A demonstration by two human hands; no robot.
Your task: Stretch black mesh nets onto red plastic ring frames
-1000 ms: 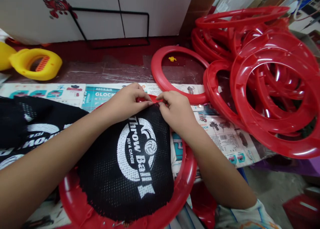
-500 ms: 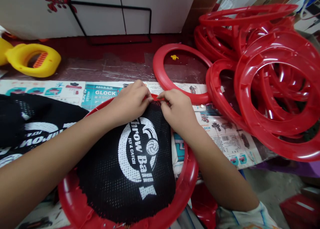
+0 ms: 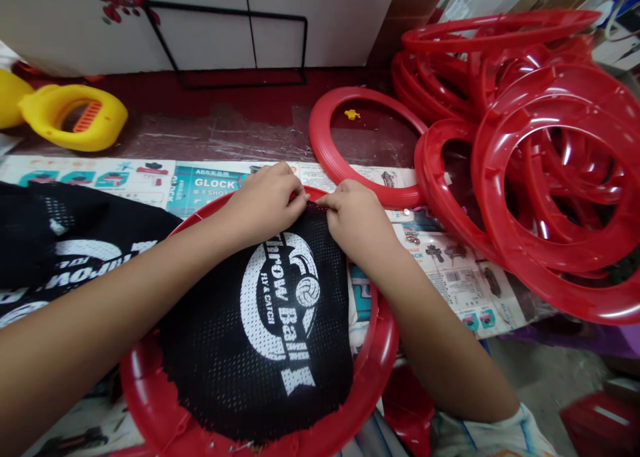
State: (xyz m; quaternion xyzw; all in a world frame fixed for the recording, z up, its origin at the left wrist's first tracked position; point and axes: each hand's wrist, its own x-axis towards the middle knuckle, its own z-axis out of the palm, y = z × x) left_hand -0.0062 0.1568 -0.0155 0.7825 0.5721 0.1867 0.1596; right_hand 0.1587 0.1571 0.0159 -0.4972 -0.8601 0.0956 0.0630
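A red plastic ring [image 3: 380,350] lies in front of me with a black mesh net [image 3: 225,350] printed "Throw Ball" stretched across it. My left hand [image 3: 265,204] and my right hand [image 3: 355,220] meet at the ring's far rim. Both hands have their fingers closed, pinching the net's far edge against the rim, fingertips almost touching each other. The net covers most of the ring; a gap shows on the right side, where printed paper is visible through it.
A pile of several red rings [image 3: 540,150] fills the right side, one ring [image 3: 345,164] lying flat just beyond my hands. More black nets [image 3: 60,244] lie at the left. A yellow plastic part [image 3: 75,117] sits far left. Printed sheets [image 3: 210,184] cover the table.
Both hands have stayed at the far rim; the fingertips have drawn slightly closer together on the net's edge. The view has shifted a little.
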